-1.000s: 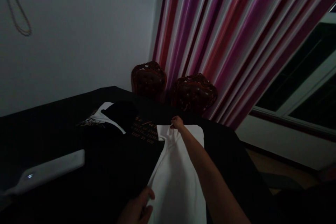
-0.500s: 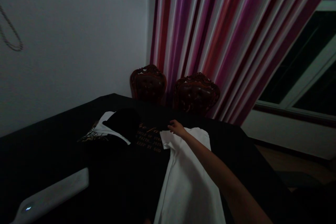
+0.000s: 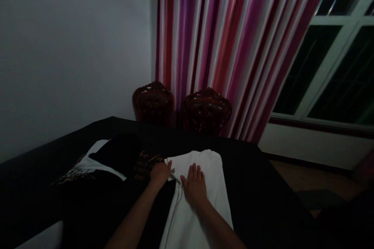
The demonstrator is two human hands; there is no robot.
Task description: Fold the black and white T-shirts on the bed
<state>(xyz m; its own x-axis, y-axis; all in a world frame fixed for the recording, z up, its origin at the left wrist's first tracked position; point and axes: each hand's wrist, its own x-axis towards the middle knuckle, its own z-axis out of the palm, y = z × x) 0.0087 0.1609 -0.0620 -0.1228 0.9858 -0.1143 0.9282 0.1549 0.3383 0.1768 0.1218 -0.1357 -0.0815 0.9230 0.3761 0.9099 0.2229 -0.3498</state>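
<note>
A white garment (image 3: 204,163) lies lengthwise on a dark table (image 3: 257,198). My right hand (image 3: 195,184) rests flat on it, fingers spread, near its far end. My left hand (image 3: 160,173) grips the garment's left far corner at its edge. Left of the white garment lies a black garment with orange lettering (image 3: 146,165), partly under my left hand, and beyond that a black and white printed garment (image 3: 87,163).
Two carved dark red chair backs (image 3: 181,107) stand at the table's far edge before a striped purple and red curtain (image 3: 222,46). A window (image 3: 336,70) is at right, a plain wall at left. A pale object (image 3: 43,239) shows at the lower left edge.
My right hand drew back from the garment's far corner and now lies flat on the cloth. My left hand moved forward to the far left corner. The view shifted.
</note>
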